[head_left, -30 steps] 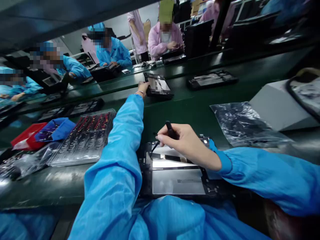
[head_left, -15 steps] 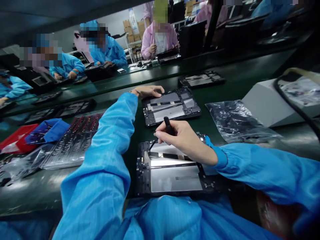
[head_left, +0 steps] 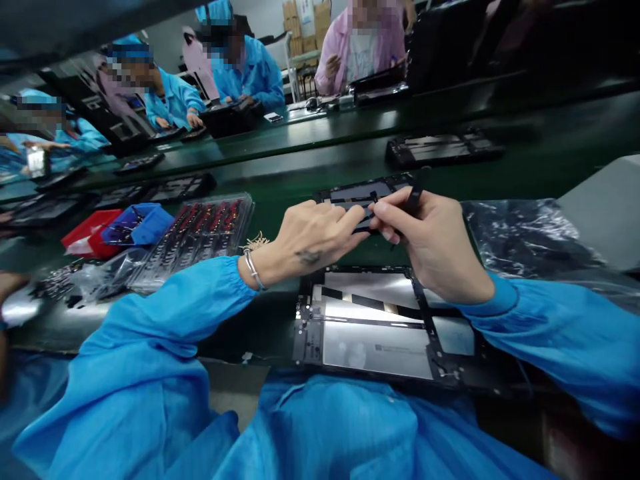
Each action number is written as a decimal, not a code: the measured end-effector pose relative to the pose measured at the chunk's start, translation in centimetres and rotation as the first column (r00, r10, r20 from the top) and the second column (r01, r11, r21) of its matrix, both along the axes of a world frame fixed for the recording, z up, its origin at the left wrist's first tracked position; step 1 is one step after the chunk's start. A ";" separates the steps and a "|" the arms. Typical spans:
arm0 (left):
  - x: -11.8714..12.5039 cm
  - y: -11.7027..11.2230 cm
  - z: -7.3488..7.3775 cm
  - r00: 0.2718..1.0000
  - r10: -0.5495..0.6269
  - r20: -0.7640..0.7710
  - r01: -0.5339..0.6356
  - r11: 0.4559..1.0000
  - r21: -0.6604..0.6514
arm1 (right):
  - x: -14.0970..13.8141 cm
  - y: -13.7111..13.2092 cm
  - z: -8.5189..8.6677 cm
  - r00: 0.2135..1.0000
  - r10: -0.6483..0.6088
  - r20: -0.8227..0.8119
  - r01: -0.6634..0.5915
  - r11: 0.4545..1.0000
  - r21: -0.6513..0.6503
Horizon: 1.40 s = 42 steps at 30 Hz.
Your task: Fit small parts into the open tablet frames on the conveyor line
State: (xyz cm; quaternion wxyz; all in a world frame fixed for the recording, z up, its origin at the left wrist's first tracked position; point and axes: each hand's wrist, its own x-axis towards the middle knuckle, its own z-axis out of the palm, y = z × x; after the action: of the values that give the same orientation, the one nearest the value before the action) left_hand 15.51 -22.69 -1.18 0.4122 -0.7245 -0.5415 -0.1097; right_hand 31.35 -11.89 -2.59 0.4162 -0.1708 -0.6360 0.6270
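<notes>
My left hand (head_left: 320, 237) and my right hand (head_left: 435, 243) meet above the work, fingertips almost touching. A small dark piece (head_left: 374, 197) shows at the fingertips; its kind is unclear. The left fingers are pinched together, their grip partly hidden. Black tweezers (head_left: 414, 197) are held in the closed right hand, back end pointing up. Below the hands lies an opened tablet (head_left: 377, 347) with silvery battery panels and a black strip across them. Behind the fingers is a second opened tablet (head_left: 345, 190), partly covered.
A third opened tablet (head_left: 445, 147) lies farther back. On the left are a clear tray (head_left: 193, 237) of small parts, a blue bin (head_left: 140, 225) and a red bin (head_left: 87, 235). A plastic bag (head_left: 530, 233) and a grey box (head_left: 607, 210) stand right. Co-workers sit opposite.
My left hand has left the far tablet and come over to the right hand. My right hand has risen from the near tablet with the tweezers. The view has shifted.
</notes>
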 end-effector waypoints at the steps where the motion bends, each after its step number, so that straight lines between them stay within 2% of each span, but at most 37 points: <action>1: 0.5 -0.1 -0.1 0.999 0.032 -0.028 -0.031 0.999 0.031 | 0.0 -0.1 0.0 1.000 -0.005 0.003 0.005 1.000 0.007; 3: 0.8 0.0 -0.1 0.999 0.042 -0.033 -0.040 0.998 0.055 | 0.1 -0.3 -0.2 1.000 -0.005 -0.004 0.005 1.000 0.012; 5: 0.7 0.2 0.1 0.999 0.022 0.025 -0.023 1.000 0.018 | 0.1 -0.4 -0.3 0.999 0.016 -0.030 -0.015 1.000 0.019; 7: 0.2 0.2 0.5 0.970 -0.018 0.242 0.027 0.999 -0.033 | 0.1 -0.3 -0.6 0.997 0.039 -0.059 -0.036 0.998 0.055; 8: 0.0 0.1 0.7 0.912 -0.040 0.408 0.071 0.996 -0.060 | 0.1 -0.1 -0.7 0.998 0.045 -0.054 -0.040 0.995 0.093; 9: -0.2 -0.1 0.9 0.813 -0.055 0.579 0.125 0.989 -0.081 | 0.2 0.1 -0.8 0.998 0.048 -0.033 -0.043 0.989 0.143; 11: -0.4 -0.4 1.2 0.546 -0.057 0.836 0.238 0.967 -0.089 | 0.2 0.4 -1.0 0.997 0.065 0.040 -0.072 0.970 0.232; 12: -0.4 -0.6 1.3 0.423 -0.044 0.905 0.278 0.957 -0.083 | 0.3 0.5 -1.1 0.994 0.081 0.078 -0.098 0.961 0.258; 14: -0.1 -0.8 1.4 0.244 -0.015 0.970 0.314 0.947 -0.065 | 0.4 0.5 -1.2 0.984 0.125 0.126 -0.155 0.951 0.269; 17: 0.6 -1.1 1.2 0.096 0.015 0.995 0.331 0.942 -0.046 | 0.3 0.3 -1.2 0.977 0.161 0.139 -0.192 0.949 0.250; 19: 1.0 -1.5 1.0 0.058 0.015 0.998 0.341 0.939 -0.033 | 0.4 0.0 -1.2 0.980 0.149 0.135 -0.180 0.950 0.256; 20: 1.1 -1.9 0.9 0.064 0.016 0.998 0.343 0.939 -0.037 | 0.5 -0.1 -1.2 0.983 0.127 0.132 -0.159 0.947 0.277; 22: 1.1 -2.7 0.8 0.137 0.041 0.990 0.339 0.937 -0.085 | 1.0 -0.1 -1.0 0.990 0.057 0.132 -0.102 0.925 0.366; 25: 0.6 -4.2 0.3 0.351 0.166 0.921 0.333 0.898 -0.289 | 2.6 0.2 -0.7 0.978 -0.058 0.200 -0.060 0.842 0.536; 27: 0.1 -4.9 -0.2 0.492 0.254 0.833 0.313 0.841 -0.442 | 4.0 0.7 -0.7 0.952 -0.085 0.293 -0.119 0.779 0.615; 29: -0.3 -5.4 -0.7 0.580 0.308 0.754 0.285 0.790 -0.542 | 5.4 1.3 -0.9 0.912 -0.060 0.405 -0.237 0.730 0.641; 32: -0.6 -5.5 -1.4 0.614 0.321 0.721 0.265 0.776 -0.572 | 7.3 2.4 -1.4 0.812 0.017 0.584 -0.431 0.691 0.580; 35: -0.8 -5.2 -1.7 0.613 0.290 0.735 0.283 0.788 -0.547 | 8.4 3.2 -1.9 0.713 0.058 0.699 -0.542 0.678 0.496; 39: -0.8 -4.7 -2.1 0.607 0.255 0.753 0.351 0.763 -0.542 | 9.0 4.1 -2.0 0.614 0.071 0.786 -0.605 0.681 0.412; 42: -0.8 -4.3 -2.8 0.620 0.160 0.768 0.425 0.755 -0.500 | 9.2 4.6 -2.0 0.562 0.036 0.826 -0.594 0.712 0.373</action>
State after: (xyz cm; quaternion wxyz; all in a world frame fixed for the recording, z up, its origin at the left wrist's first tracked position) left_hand 14.71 -26.99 -4.03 -0.1443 -0.7401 -0.6075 -0.2498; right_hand 40.50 -7.29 -4.61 0.0059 -0.1494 -0.9376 0.3138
